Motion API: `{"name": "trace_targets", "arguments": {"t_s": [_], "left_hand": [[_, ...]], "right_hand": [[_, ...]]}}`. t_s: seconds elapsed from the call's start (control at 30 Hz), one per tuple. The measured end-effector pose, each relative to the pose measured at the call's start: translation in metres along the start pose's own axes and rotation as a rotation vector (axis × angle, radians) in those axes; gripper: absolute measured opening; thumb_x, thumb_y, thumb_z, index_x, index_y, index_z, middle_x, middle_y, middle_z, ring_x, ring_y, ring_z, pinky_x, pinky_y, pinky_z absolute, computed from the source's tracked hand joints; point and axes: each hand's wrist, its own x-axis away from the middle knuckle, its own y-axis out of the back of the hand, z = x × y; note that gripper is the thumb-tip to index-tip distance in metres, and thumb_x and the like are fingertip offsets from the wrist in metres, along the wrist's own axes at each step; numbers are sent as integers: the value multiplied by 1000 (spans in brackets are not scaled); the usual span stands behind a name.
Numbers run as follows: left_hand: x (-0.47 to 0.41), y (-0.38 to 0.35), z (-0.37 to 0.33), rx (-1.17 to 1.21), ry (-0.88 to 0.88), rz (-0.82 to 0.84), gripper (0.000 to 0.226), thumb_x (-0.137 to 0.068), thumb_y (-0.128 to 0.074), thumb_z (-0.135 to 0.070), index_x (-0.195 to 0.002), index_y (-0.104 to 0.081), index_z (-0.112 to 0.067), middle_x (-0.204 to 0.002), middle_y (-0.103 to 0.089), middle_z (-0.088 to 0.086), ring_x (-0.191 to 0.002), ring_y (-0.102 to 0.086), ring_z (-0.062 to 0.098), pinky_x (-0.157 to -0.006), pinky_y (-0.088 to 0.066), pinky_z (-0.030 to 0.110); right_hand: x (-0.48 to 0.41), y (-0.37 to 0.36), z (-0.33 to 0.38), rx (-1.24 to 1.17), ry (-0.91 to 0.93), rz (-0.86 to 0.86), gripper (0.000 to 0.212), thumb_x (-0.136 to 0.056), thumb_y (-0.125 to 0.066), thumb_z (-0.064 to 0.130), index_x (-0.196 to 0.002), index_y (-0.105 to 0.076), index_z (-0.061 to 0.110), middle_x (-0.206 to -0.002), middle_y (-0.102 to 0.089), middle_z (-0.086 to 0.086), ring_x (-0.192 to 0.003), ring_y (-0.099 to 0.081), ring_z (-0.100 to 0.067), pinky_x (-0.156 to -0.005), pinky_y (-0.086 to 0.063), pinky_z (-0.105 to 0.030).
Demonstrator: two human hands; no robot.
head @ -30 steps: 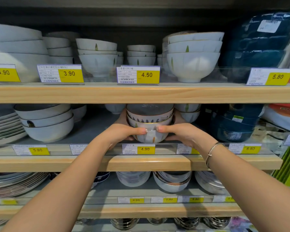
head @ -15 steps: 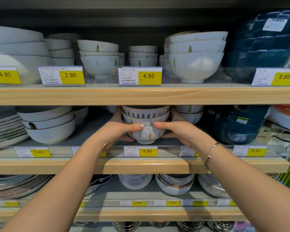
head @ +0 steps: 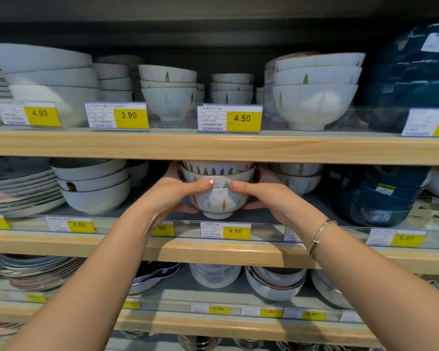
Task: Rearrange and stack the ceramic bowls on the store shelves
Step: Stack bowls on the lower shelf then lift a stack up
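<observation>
A stack of three small patterned ceramic bowls (head: 217,198) stands on the middle shelf (head: 213,252), its foot on the shelf surface above the 4.90 tag. My left hand (head: 174,196) grips the stack's left side, thumb across the front and fingers behind. My right hand (head: 266,197) grips the right side the same way, and the two thumb tips almost meet at the front. The top bowl's rim is partly hidden by the upper shelf board (head: 213,148).
Leaf-patterned white bowls (head: 298,177) stand just right of the stack, grey-white bowls (head: 94,186) and plates (head: 18,188) to the left, dark blue bowls (head: 380,198) far right. A clear guard rail (head: 264,228) with price tags fronts the shelf. More bowl stacks fill the shelves above and below.
The stack has risen slightly in view and shifted back on the middle shelf with both hands still round it; the camera has dipped a little.
</observation>
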Motion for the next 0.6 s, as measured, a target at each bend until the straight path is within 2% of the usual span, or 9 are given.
{"name": "trace_targets", "arguments": {"t_s": [0.1, 0.17, 0.27, 0.37, 0.5, 0.6], "left_hand": [[4, 4, -3, -33, -6, -27, 20, -76, -73, -22, -88, -58, -25, -103, -67, 1, -96, -65, 19, -73, -59, 41], [9, 7, -6, -41, -12, -36, 22, -77, -73, -21, -92, -59, -24, -101, -67, 0, -92, -66, 17, -70, -60, 40], [14, 11, -9, -68, -28, -49, 50, -75, -75, -21, -119, -52, -20, -110, -68, 0, -96, -66, 19, -68, -60, 41], [19, 16, -9, -65, -43, -43, 74, -65, -82, -22, -129, -45, -22, -115, -67, -1, -99, -66, 20, -66, -59, 41], [23, 17, -9, -51, -62, -39, 71, -67, -81, -19, -125, -41, -29, -110, -64, -9, -100, -63, 17, -74, -58, 45], [27, 17, -7, -51, -79, -25, 60, -59, -77, -31, -109, -44, -37, -111, -64, -9, -104, -63, 20, -75, -57, 46]], "right_hand": [[1, -4, -1, -24, 18, 22, 30, -76, -74, 27, -94, -53, 38, -103, -63, 11, -104, -60, -13, -91, -53, -44], [1, -7, -1, -25, 32, 42, 31, -76, -73, 27, -95, -51, 38, -105, -61, 11, -107, -59, -14, -92, -53, -45], [1, -12, 1, -7, 16, 41, 43, -75, -74, 27, -110, -48, 31, -117, -61, 3, -111, -59, -18, -92, -53, -46], [1, -18, 4, 17, 36, 59, 46, -74, -74, 28, -111, -48, 33, -124, -62, 1, -111, -60, -18, -89, -55, -44], [1, -20, 6, 31, 70, 86, 38, -76, -74, 22, -101, -49, 35, -107, -64, 10, -104, -61, -15, -84, -53, -39], [4, -22, 8, 78, 88, 133, 31, -76, -74, 18, -90, -52, 34, -99, -65, 12, -100, -61, -14, -84, -51, -36]]}}
